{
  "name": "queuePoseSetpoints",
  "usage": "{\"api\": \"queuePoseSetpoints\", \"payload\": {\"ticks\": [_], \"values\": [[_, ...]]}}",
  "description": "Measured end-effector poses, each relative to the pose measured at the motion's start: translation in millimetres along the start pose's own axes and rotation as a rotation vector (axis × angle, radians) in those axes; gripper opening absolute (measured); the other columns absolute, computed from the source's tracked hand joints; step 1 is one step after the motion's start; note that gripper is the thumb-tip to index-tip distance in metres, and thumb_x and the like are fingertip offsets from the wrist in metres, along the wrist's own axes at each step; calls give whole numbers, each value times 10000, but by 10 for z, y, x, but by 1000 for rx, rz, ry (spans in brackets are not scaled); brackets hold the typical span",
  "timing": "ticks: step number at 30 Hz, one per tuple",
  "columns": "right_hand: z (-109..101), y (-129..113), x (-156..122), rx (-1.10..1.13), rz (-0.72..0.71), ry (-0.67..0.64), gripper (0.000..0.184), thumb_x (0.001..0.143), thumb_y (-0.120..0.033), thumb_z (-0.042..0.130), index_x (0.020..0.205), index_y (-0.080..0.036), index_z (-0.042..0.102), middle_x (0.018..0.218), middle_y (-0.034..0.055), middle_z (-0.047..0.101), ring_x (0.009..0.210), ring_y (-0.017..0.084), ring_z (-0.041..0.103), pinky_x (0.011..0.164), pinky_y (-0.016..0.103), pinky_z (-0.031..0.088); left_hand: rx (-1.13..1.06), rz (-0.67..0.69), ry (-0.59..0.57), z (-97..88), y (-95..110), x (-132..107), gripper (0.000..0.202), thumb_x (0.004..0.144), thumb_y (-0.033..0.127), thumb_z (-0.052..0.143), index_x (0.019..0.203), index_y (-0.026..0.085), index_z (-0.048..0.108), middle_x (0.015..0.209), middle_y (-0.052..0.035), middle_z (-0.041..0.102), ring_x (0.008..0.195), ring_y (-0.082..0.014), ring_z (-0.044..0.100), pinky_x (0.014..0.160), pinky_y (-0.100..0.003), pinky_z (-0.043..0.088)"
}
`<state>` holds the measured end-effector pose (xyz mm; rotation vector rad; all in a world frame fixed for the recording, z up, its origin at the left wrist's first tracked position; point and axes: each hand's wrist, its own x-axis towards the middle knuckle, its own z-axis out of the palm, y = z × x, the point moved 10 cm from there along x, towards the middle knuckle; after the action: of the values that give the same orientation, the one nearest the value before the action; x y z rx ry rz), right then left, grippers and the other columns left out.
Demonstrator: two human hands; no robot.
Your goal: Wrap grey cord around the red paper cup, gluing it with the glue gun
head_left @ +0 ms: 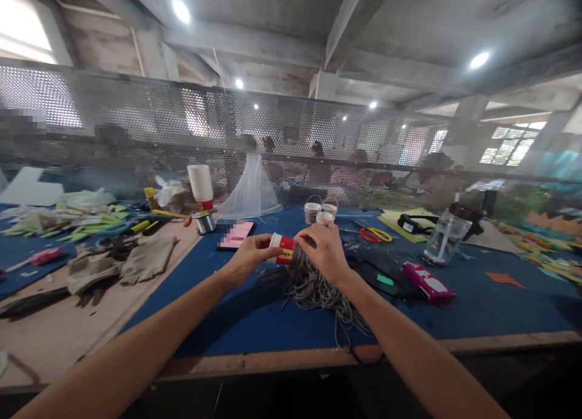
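Observation:
My left hand (250, 255) is closed round a small red and white paper cup (285, 249), tilted on its side above the blue mat. At the cup's right end my right hand (325, 249) is closed, thumb and fingers pinched together; what lies between the fingertips is too small to make out, perhaps a strand. Below it a tangled heap of grey cord (313, 285) spreads over the mat toward the table's front edge. Just behind the hands stand several small white cups with thin loop handles (313, 213).
Left: a phone (236, 234), a wire spool (204, 222), a cup stack (200, 182), gloves (148, 258). Right: red-yellow scissors (375, 234), a magenta device (428, 284), a clear bottle (445, 237), paper scraps. A perforated metal screen (282, 122) stands behind; people sit beyond it.

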<state>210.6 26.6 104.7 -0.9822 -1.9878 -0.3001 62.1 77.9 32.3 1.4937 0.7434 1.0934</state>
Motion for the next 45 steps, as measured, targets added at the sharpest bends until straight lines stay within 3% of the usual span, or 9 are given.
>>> {"api": "queuePoseSetpoints", "payload": {"ticks": [45], "values": [[46, 92, 10, 35, 82, -64, 129, 955, -290, 629, 866, -227, 697, 772, -21, 669, 791, 157, 626, 1074, 412, 285, 7, 0, -8, 5, 4, 1, 283, 706, 301, 843, 922, 139, 757, 906, -77, 771, 799, -200, 690, 789, -311, 497]]}}
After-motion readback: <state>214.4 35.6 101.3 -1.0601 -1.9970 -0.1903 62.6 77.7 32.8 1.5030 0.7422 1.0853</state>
